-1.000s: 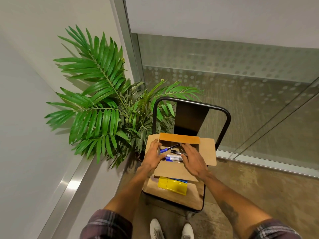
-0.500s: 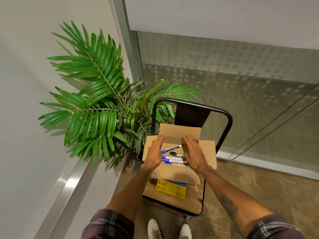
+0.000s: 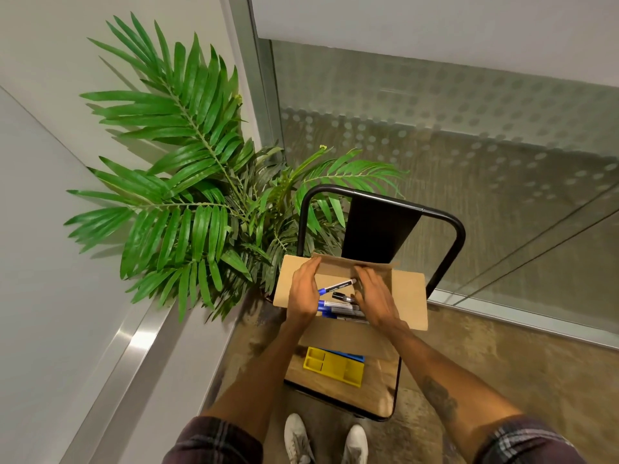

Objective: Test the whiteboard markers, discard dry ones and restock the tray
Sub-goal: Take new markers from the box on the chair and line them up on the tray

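Both hands [image 3: 303, 291] [image 3: 375, 299] rest flat, fingers extended, inside box [image 3: 408, 299]; palm plant [image 3: 187, 202] beside.

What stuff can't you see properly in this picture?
All in the head view:
- Markers: the hands hide some, so no count; labels too small to read.
- Blue thing: mostly hidden behind the yellow tray and under the box flap.
- Plant pot: hidden behind leaves and box.
- Whether any marker is dry: cannot tell.
- Shoes: cut off by the bottom edge.
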